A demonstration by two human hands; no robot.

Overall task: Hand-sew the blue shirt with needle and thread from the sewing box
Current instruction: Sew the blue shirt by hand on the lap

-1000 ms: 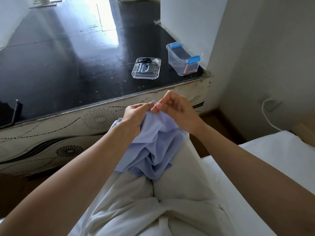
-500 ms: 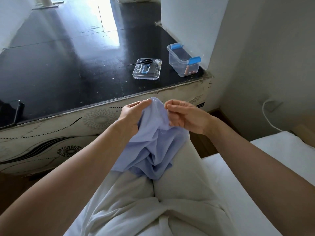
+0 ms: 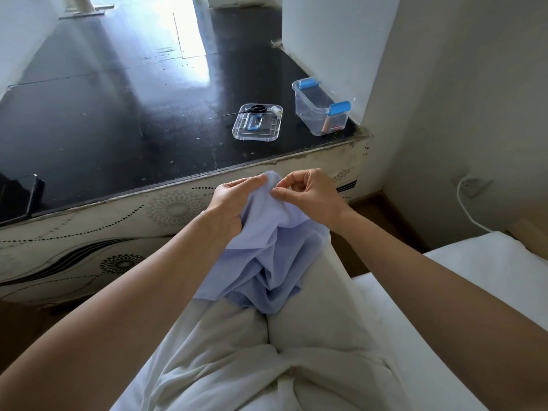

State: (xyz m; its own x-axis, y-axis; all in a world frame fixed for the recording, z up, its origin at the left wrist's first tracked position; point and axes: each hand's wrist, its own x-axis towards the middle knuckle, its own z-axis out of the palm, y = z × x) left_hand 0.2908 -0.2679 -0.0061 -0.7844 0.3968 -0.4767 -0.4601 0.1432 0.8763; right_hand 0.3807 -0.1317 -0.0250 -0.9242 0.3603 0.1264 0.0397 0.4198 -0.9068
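Observation:
The light blue shirt (image 3: pixel 267 256) lies bunched on my lap over pale trousers. My left hand (image 3: pixel 231 203) grips a raised fold of it, thumb on top near the peak. My right hand (image 3: pixel 311 194) pinches with thumb and forefinger right at the fabric's upper edge; the needle and thread are too fine to make out. On the black table stands the clear sewing box (image 3: pixel 321 106) with blue latches, and beside it its lid (image 3: pixel 257 123) lies flat, holding small black scissors (image 3: pixel 255 108) and a white spool (image 3: pixel 277 110).
The black table (image 3: pixel 103 120) has a patterned white front edge just beyond my knees. A dark phone (image 3: pixel 20 197) lies at its left edge. A white wall rises on the right with a cable (image 3: pixel 465 203), and white bedding (image 3: pixel 489 280) is beside my right leg.
My right hand drew away to the right from the fold, then came back and now pinches at the fabric's edge. My left hand kept holding the raised fold.

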